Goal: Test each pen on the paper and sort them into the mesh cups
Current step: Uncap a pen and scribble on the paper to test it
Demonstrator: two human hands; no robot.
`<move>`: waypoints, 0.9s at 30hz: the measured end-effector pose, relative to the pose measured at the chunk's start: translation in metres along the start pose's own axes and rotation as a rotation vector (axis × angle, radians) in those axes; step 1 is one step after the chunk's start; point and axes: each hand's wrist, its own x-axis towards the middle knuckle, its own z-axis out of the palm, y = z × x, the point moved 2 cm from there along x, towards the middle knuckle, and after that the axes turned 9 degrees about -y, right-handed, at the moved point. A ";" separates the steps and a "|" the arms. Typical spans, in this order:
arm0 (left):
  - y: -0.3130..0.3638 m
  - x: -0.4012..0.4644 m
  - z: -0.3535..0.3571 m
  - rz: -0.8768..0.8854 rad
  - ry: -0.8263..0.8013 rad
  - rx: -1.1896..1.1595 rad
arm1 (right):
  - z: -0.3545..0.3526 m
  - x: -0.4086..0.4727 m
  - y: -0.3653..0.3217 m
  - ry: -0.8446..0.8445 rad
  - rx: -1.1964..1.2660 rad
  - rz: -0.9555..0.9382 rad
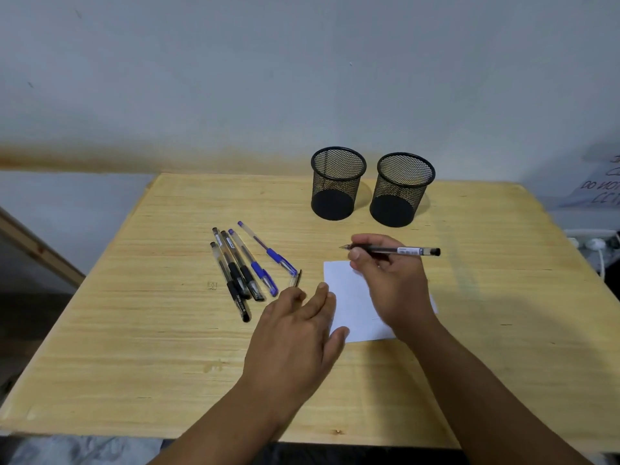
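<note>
My right hand (389, 280) grips an uncapped black pen (402, 251), held level above the far edge of a small white paper (345, 297), tip pointing left. My left hand (295, 330) hovers open just left of the paper, its thumb over the paper's near-left corner. A loose pen cap (296, 278) lies beyond my left fingertips. Several capped pens, black (235, 273) and blue (268, 251), lie in a fan to the left. Two black mesh cups, one left (337, 182) and one right (401, 189), stand at the back, and both look empty.
The wooden table (134, 330) ends at a wall behind the cups. A handwritten paper sign (600, 182) and a white power strip with plug (593, 245) sit off the right edge. A wooden beam (37, 246) slants at the far left.
</note>
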 end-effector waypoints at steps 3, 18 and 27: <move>-0.002 0.000 0.002 0.000 0.023 -0.022 | 0.006 0.003 0.012 -0.006 -0.114 0.017; -0.006 0.001 0.006 0.007 0.044 -0.067 | 0.013 0.020 0.019 0.046 -0.200 0.108; -0.008 0.002 0.008 0.008 0.117 -0.137 | 0.017 0.033 0.019 0.037 -0.255 0.069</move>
